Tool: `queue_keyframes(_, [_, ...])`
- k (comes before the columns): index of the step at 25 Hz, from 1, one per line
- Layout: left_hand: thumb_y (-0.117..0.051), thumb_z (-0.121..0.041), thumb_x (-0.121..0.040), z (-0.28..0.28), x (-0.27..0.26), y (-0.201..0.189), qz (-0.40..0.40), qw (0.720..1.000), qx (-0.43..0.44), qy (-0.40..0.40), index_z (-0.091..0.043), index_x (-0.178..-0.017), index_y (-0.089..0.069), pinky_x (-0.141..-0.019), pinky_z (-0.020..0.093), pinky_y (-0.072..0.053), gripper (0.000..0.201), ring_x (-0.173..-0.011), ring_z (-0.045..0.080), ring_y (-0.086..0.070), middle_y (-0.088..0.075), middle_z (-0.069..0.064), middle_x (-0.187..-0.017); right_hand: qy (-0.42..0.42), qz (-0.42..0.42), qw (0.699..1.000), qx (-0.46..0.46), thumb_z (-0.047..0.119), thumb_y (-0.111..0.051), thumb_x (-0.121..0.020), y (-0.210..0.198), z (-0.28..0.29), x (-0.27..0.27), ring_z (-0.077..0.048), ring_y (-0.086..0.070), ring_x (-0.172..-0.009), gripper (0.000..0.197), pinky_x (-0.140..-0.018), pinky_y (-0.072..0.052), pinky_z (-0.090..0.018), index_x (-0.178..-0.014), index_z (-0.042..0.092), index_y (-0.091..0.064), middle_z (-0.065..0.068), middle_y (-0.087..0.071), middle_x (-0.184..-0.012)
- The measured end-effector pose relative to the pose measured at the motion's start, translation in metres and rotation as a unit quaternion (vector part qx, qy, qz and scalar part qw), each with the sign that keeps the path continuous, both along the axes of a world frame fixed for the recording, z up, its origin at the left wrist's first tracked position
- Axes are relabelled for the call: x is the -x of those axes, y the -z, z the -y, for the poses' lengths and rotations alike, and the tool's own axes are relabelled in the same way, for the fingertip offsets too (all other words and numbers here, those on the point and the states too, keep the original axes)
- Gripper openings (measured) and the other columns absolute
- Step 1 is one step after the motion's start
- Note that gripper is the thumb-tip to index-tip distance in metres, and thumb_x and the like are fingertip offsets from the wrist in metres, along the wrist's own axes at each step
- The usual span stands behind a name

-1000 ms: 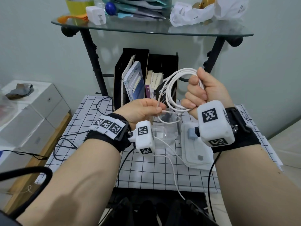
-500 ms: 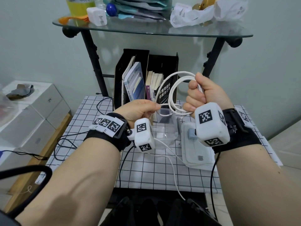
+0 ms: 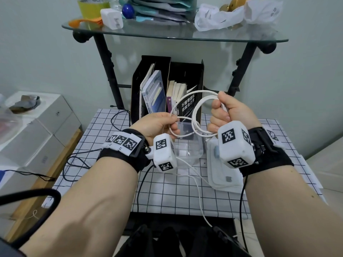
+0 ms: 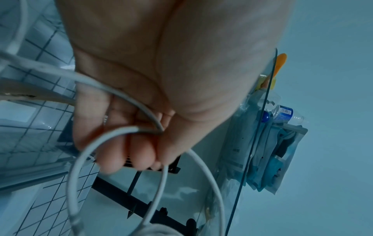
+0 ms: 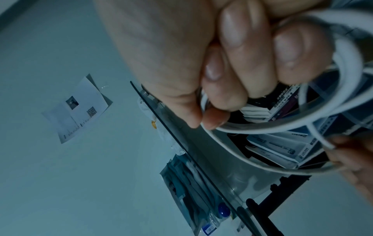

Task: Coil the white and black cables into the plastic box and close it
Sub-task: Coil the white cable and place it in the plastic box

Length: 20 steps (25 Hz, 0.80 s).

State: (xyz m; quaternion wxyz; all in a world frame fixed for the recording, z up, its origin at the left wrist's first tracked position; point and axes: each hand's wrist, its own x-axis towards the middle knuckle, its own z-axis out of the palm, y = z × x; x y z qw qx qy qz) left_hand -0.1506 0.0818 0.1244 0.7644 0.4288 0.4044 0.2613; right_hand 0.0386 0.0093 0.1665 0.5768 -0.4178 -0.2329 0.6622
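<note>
The white cable (image 3: 194, 117) hangs in several loops in front of me, above the table. My right hand (image 3: 220, 112) grips the bundled loops in a fist; in the right wrist view its fingers (image 5: 238, 67) curl round the white cable (image 5: 262, 127). My left hand (image 3: 170, 123) pinches a strand of the same cable (image 4: 80, 167) between thumb and fingers (image 4: 121, 143). The loose tail runs down past the table's front edge. The clear plastic box (image 3: 187, 147) stands open below my hands, with its white lid (image 3: 220, 175) lying to its right. A thin black cable (image 3: 74, 164) lies at the table's left.
The table has a grid-patterned cloth (image 3: 167, 191). A black file holder with books (image 3: 167, 86) stands behind the box, under a cluttered glass shelf (image 3: 167, 34) on black legs. White boxes (image 3: 37, 130) are stacked to the left.
My right hand has come down slightly with the coil. The left hand has stayed in place on its strand, and a wider loop now hangs between the hands.
</note>
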Motion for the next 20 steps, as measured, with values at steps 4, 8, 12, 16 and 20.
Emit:
queue_keyframes(4, [-0.043,0.001,-0.095,-0.001,0.002,-0.001,0.016,0.999,-0.001,-0.031,-0.004,-0.099,-0.060,-0.050,0.025,-0.052,0.018,-0.049,0.013,-0.054,-0.059,0.005,-0.066,-0.003,0.002,1.000,0.008,0.041,-0.038,-0.100,0.004,0.000,0.001,-0.009,-0.023,-0.026,0.041,-0.034,-0.024,-0.018,-0.068,0.016,-0.044,0.007,-0.027,-0.034])
queue_keyframes(8, [-0.049,-0.002,-0.094,0.002,0.002,0.002,-0.018,0.998,-0.029,-0.048,-0.009,-0.095,-0.066,-0.052,0.023,-0.053,0.019,-0.058,0.014,-0.058,-0.063,0.007,-0.079,0.000,-0.020,1.000,-0.006,0.041,-0.037,-0.100,0.002,0.001,-0.001,-0.008,-0.023,-0.026,0.042,-0.036,-0.021,-0.018,-0.067,0.016,-0.044,0.007,-0.028,-0.034])
queue_keyframes(12, [-0.065,-0.023,-0.086,-0.002,0.008,0.016,-0.116,0.987,-0.093,-0.054,-0.019,-0.079,-0.076,-0.069,0.030,-0.056,0.014,-0.069,0.013,-0.063,-0.069,0.003,-0.084,-0.010,-0.041,0.999,-0.033,0.040,-0.036,-0.100,-0.004,0.001,-0.003,-0.008,-0.023,-0.025,0.043,-0.040,-0.016,-0.019,-0.065,0.016,-0.046,0.006,-0.028,-0.033])
queue_keyframes(16, [-0.073,-0.029,-0.075,-0.008,0.011,0.020,-0.148,0.970,-0.159,-0.112,-0.035,-0.080,-0.077,-0.102,0.041,-0.043,0.009,-0.105,0.016,-0.064,-0.074,-0.006,-0.099,-0.010,-0.044,0.998,-0.039,0.040,-0.037,-0.099,-0.005,0.000,-0.002,-0.009,-0.023,-0.025,0.046,-0.039,-0.017,-0.019,-0.063,0.016,-0.048,0.006,-0.028,-0.033])
queue_keyframes(20, [-0.070,-0.009,-0.081,-0.010,0.008,0.016,-0.108,0.975,-0.139,-0.139,-0.022,-0.074,-0.077,-0.074,0.025,-0.047,0.016,-0.072,0.012,-0.060,-0.072,-0.002,-0.078,0.008,-0.048,0.998,-0.031,0.041,-0.037,-0.100,-0.004,0.000,-0.004,-0.009,-0.023,-0.026,0.045,-0.040,-0.016,-0.020,-0.063,0.016,-0.047,0.006,-0.027,-0.034])
